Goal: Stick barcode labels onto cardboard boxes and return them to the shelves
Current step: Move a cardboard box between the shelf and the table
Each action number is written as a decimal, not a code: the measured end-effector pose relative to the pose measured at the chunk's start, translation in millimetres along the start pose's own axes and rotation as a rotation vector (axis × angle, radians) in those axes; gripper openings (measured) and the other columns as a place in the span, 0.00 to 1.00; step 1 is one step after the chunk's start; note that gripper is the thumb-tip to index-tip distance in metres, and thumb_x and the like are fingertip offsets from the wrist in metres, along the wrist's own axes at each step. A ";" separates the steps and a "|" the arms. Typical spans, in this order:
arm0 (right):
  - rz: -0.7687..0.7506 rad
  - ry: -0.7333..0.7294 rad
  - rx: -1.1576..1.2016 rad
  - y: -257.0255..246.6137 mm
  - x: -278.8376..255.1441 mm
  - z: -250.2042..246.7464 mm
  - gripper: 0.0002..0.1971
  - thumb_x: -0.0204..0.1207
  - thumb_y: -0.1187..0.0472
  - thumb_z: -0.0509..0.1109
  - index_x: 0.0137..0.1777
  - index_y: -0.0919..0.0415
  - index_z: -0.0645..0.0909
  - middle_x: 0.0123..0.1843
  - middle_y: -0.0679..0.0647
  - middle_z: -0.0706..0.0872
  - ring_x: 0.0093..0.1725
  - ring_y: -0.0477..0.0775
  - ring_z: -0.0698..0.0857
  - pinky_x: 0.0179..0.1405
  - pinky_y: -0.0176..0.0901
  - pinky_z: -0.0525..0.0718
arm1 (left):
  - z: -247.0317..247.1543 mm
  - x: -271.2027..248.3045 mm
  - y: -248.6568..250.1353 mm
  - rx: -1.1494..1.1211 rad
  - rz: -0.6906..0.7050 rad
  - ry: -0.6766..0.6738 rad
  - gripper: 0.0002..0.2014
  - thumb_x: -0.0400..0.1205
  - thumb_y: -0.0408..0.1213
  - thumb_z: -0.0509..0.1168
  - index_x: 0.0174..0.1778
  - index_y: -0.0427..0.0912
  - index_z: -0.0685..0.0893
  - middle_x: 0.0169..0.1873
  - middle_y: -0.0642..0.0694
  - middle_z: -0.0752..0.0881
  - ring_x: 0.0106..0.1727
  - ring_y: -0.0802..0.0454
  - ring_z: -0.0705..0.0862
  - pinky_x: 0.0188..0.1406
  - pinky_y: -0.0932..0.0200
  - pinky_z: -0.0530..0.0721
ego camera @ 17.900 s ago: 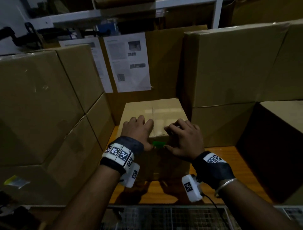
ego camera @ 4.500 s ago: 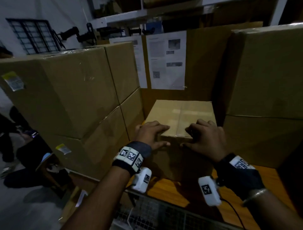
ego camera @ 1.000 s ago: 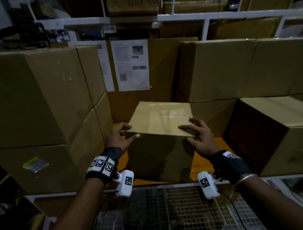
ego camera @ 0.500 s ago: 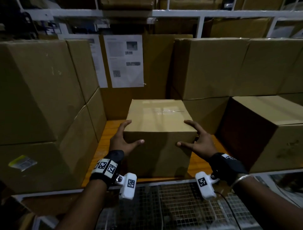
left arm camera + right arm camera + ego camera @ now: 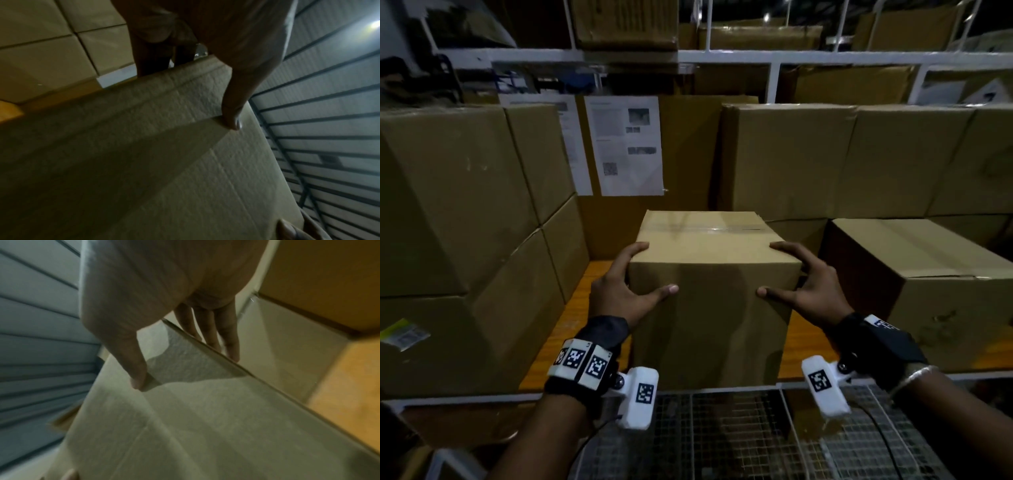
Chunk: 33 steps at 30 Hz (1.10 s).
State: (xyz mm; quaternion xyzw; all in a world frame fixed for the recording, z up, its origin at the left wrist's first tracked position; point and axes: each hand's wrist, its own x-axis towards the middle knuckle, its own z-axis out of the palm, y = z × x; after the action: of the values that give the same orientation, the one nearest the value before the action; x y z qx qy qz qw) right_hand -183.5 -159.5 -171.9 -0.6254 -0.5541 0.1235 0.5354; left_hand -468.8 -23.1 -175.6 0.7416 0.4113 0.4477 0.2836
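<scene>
A plain brown cardboard box [image 5: 715,329] stands on the orange shelf board [image 5: 565,329], its front face at the shelf's front edge. My left hand [image 5: 619,291] grips its upper left front corner, thumb on the front face and fingers along the left side. My right hand [image 5: 811,287] grips the upper right front corner the same way. In the left wrist view the thumb [image 5: 232,116] presses on the box [image 5: 164,170]. In the right wrist view the thumb [image 5: 137,374] sits on the box [image 5: 205,426]. No label shows on the faces in view.
Large boxes are stacked at the left [image 5: 458,205]; the lower one carries a yellow-edged label [image 5: 404,334]. More boxes stand behind and at the right [image 5: 928,281]. Printed sheets [image 5: 625,144] hang at the back. A wire mesh surface [image 5: 722,438] lies below the shelf edge.
Both hands slid from the box's top front edge to its front corners, thumbs now on the front face. The box has come slightly nearer the shelf's front edge.
</scene>
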 end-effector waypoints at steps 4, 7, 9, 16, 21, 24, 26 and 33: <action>-0.050 -0.019 -0.023 -24.2 -0.4 -60.2 0.41 0.55 0.46 0.87 0.71 0.40 0.79 0.68 0.39 0.77 0.62 0.34 0.77 0.46 0.25 0.85 | 5.3 -15.9 60.0 -0.019 0.090 0.029 0.41 0.61 0.47 0.83 0.71 0.66 0.75 0.64 0.51 0.79 0.62 0.53 0.79 0.56 0.46 0.89; -0.063 -0.002 -0.031 -40.6 2.1 -105.5 0.40 0.55 0.46 0.87 0.70 0.40 0.79 0.67 0.36 0.76 0.62 0.38 0.79 0.46 0.31 0.88 | 9.4 -23.2 105.9 -0.056 0.142 0.025 0.41 0.61 0.47 0.84 0.69 0.68 0.75 0.61 0.54 0.78 0.63 0.50 0.81 0.55 0.47 0.89; -0.079 0.011 -0.034 -51.6 4.5 -135.0 0.38 0.57 0.51 0.87 0.70 0.41 0.80 0.68 0.40 0.76 0.62 0.41 0.79 0.44 0.34 0.90 | 12.8 -26.6 135.9 -0.079 0.179 0.029 0.40 0.61 0.47 0.83 0.69 0.67 0.75 0.62 0.55 0.77 0.64 0.49 0.81 0.56 0.46 0.88; -0.104 0.040 -0.008 -93.0 17.0 -227.4 0.37 0.52 0.48 0.87 0.65 0.40 0.82 0.69 0.48 0.78 0.64 0.56 0.82 0.43 0.59 0.93 | 28.7 -26.3 224.8 -0.189 0.306 -0.015 0.42 0.65 0.37 0.82 0.74 0.60 0.74 0.62 0.54 0.79 0.62 0.53 0.82 0.56 0.54 0.87; -0.094 0.086 -0.010 -103.3 24.1 -279.4 0.37 0.54 0.49 0.84 0.67 0.43 0.80 0.66 0.46 0.78 0.62 0.53 0.82 0.39 0.60 0.93 | 52.0 -14.5 270.5 -0.181 0.360 -0.039 0.49 0.67 0.35 0.82 0.81 0.62 0.65 0.74 0.54 0.73 0.72 0.54 0.75 0.65 0.53 0.81; -0.051 0.113 -0.010 -97.9 28.2 -307.3 0.36 0.56 0.52 0.83 0.68 0.44 0.79 0.67 0.50 0.79 0.63 0.57 0.82 0.41 0.67 0.92 | 74.0 -6.1 290.6 -0.168 0.352 -0.053 0.52 0.67 0.35 0.82 0.83 0.58 0.60 0.78 0.50 0.70 0.71 0.59 0.71 0.66 0.56 0.78; -0.021 0.139 -0.009 -92.2 29.0 -324.2 0.36 0.57 0.53 0.83 0.69 0.45 0.79 0.66 0.50 0.80 0.62 0.58 0.82 0.43 0.68 0.91 | 90.9 -2.1 300.3 -0.194 0.365 -0.095 0.51 0.67 0.34 0.82 0.83 0.56 0.61 0.78 0.49 0.71 0.71 0.59 0.72 0.65 0.60 0.80; 0.036 0.203 -0.043 -58.8 29.1 -376.7 0.30 0.70 0.66 0.81 0.71 0.50 0.78 0.64 0.53 0.80 0.64 0.64 0.82 0.49 0.73 0.89 | 158.5 6.0 314.8 -0.287 0.311 -0.243 0.52 0.67 0.25 0.80 0.84 0.52 0.60 0.78 0.50 0.72 0.74 0.55 0.73 0.68 0.56 0.80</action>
State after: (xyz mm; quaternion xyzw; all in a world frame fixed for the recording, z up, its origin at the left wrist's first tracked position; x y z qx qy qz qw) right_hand 75.6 -347.2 37.6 -0.6558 -0.4882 0.0572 0.5730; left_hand -212.9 -183.8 5.8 0.7967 0.1871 0.4472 0.3609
